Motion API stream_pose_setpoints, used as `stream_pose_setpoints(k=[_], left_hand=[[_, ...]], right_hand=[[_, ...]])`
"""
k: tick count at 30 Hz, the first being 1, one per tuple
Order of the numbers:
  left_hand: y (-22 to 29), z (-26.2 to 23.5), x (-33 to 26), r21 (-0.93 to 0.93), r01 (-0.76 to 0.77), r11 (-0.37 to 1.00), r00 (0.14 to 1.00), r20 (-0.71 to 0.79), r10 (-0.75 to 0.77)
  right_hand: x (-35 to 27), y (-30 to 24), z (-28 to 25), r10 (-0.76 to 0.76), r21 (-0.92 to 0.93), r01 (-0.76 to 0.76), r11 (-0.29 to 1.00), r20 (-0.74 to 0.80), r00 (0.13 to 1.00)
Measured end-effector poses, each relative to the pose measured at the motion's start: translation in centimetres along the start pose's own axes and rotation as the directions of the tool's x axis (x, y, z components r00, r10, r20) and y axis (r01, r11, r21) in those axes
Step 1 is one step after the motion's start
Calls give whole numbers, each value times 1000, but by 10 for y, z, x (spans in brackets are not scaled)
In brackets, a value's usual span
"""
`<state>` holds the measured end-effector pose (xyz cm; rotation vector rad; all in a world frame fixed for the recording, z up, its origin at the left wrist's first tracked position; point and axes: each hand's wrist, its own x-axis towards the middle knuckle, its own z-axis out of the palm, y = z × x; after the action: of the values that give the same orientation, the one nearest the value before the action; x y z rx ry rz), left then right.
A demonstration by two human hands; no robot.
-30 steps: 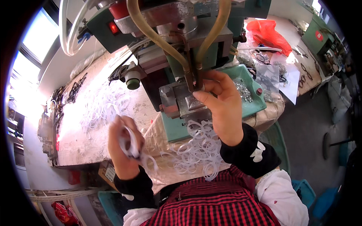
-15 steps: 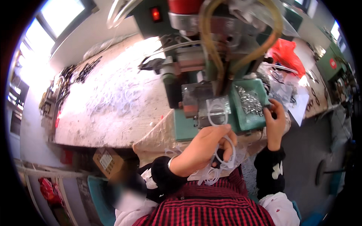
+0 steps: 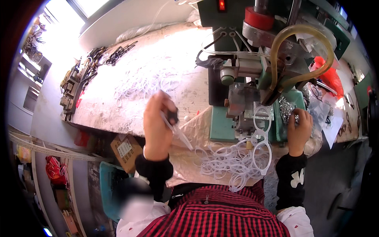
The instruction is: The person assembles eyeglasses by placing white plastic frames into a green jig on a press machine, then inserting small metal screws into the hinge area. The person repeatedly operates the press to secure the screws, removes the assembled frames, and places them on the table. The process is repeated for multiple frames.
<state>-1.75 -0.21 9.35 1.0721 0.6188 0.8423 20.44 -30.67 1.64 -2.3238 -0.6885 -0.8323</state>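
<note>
Near the workbench's (image 3: 130,98) front edge, left hand (image 3: 157,122) pinches a clear frame piece (image 3: 176,132); right hand's (image 3: 299,130) fingers curl into metal parts (image 3: 286,108).

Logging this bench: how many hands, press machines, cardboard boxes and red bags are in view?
Hands: 2, left hand and right hand
Press machine: 1
Cardboard box: 1
Red bag: 1
Total: 5

Cardboard box (image 3: 125,149) under bench, red bag (image 3: 329,77), dark metal parts (image 3: 120,53) far left.
</note>
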Motion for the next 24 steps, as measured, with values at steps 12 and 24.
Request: stream_pose_setpoints(k=[12, 24], left_hand=[[-87, -46, 99, 762, -461, 454, 806, 145, 574], [-91, -34, 37, 982, -187, -16, 907, 179, 382]], right_hand=[[-39, 14, -13, 319, 331, -313, 890, 38, 947], [23, -70, -50, 78, 706, -255, 661, 274, 959]])
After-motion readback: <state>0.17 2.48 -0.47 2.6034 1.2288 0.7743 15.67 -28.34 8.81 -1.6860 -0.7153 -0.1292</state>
